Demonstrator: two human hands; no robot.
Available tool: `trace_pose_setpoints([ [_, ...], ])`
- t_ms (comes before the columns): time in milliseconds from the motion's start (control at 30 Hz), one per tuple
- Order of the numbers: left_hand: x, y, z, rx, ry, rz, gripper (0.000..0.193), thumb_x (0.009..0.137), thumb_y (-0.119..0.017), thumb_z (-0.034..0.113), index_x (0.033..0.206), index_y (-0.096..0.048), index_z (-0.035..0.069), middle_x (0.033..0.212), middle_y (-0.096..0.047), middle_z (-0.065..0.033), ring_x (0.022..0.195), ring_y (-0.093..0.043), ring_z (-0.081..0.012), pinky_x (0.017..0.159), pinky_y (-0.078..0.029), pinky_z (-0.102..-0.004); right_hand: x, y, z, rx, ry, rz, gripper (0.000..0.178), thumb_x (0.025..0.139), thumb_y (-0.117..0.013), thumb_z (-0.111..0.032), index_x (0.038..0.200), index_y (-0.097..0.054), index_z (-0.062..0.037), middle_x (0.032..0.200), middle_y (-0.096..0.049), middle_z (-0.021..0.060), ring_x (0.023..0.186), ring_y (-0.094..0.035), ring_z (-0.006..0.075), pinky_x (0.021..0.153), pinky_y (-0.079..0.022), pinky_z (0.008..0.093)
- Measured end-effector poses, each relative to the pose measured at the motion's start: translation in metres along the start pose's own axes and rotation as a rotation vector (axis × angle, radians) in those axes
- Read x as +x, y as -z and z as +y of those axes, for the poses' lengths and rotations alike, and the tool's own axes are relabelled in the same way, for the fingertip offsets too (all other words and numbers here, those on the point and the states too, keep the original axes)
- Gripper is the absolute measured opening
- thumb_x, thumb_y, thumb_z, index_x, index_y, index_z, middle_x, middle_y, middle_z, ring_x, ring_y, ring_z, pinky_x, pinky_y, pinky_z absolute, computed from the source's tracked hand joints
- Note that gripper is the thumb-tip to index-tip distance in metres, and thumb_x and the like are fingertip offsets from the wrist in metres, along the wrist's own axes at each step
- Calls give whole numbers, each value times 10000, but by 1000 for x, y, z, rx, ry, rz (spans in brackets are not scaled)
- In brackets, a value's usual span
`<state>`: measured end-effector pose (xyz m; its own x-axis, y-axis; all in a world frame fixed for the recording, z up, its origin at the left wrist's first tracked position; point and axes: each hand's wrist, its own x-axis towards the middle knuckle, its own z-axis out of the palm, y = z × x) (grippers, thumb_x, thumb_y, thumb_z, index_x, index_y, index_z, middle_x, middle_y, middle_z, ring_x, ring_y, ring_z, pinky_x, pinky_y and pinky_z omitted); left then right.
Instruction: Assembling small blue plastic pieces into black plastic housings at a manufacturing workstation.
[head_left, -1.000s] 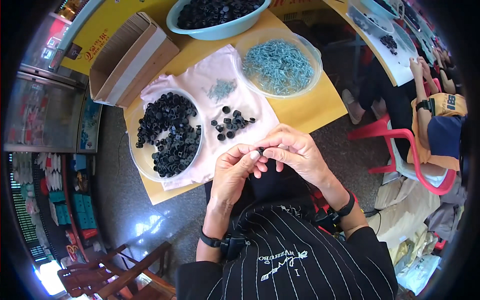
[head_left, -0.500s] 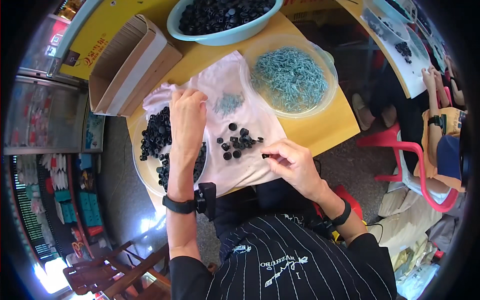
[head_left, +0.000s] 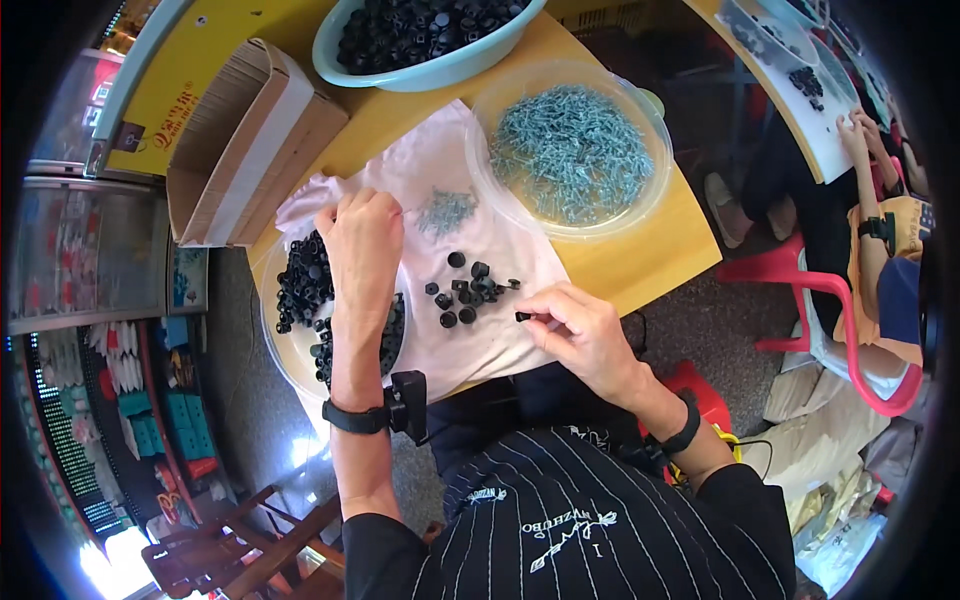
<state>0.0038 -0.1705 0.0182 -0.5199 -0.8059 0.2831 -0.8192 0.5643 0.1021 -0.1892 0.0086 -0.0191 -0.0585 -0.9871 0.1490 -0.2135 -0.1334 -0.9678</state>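
Note:
My left hand (head_left: 364, 250) hangs over the far right edge of a clear round tray (head_left: 290, 372) of black plastic caps (head_left: 306, 275). Its fingers are curled together, and the back of the hand hides whatever they may hold. Between the thumb and fingertips of my right hand (head_left: 585, 335) is a small black plastic part (head_left: 522, 316), held above the cloth. A loose pile of black plastic pieces (head_left: 480, 288), some round and some squarish, lies on the pale pink cloth (head_left: 440, 350) between my hands. Beyond it sits a small heap of screws (head_left: 446, 212).
At the far right a clear round tub (head_left: 655, 185) holds many bluish screws (head_left: 570, 150). A pale blue basin (head_left: 420, 78) of black parts stands at the back, beside an open cardboard box (head_left: 250, 150). Another person's arm (head_left: 868, 240) and a red chair (head_left: 845, 300) are at the right.
The view has shifted slightly. My left hand has moved a little left and nearer over the tray of caps. My right hand keeps its pinch on the small black part.

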Motion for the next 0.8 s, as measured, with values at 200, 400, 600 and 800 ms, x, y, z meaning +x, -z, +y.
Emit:
trace_pose_setpoints([
  [200,-34,34,44,-630,158,2,94,802,-673,23,891,-659,-4,819,-651,-118,696,-625,-199,651,-489,-296,-2,9,-4,547,-358,-21,213,930,-630,-98,1109,-663,14,933,-664,45,703,-627,76,644,-538,217],
  [400,-90,32,81,-1324,373,-202,136,873,-687,93,950,-636,-8,825,-632,-15,719,-580,-69,672,-474,-226,-4,11,-12,951,-436,-59,267,931,-644,-148,1150,-654,5,940,-673,58,772,-627,75,622,-548,192],
  [600,-107,38,94,-1379,320,-231,98,858,-649,68,908,-626,-13,822,-645,-32,709,-597,-79,654,-474,-230,-13,5,-22,1021,-424,-98,269,935,-633,-140,1159,-648,7,931,-672,57,812,-631,81,613,-560,194],
  [800,-109,60,93,-1167,290,-286,77,834,-643,58,863,-614,-7,762,-635,6,696,-586,-52,650,-457,-218,-20,2,-29,922,-376,-108,258,937,-628,-135,1150,-648,9,934,-675,57,816,-640,86,620,-576,213],
])
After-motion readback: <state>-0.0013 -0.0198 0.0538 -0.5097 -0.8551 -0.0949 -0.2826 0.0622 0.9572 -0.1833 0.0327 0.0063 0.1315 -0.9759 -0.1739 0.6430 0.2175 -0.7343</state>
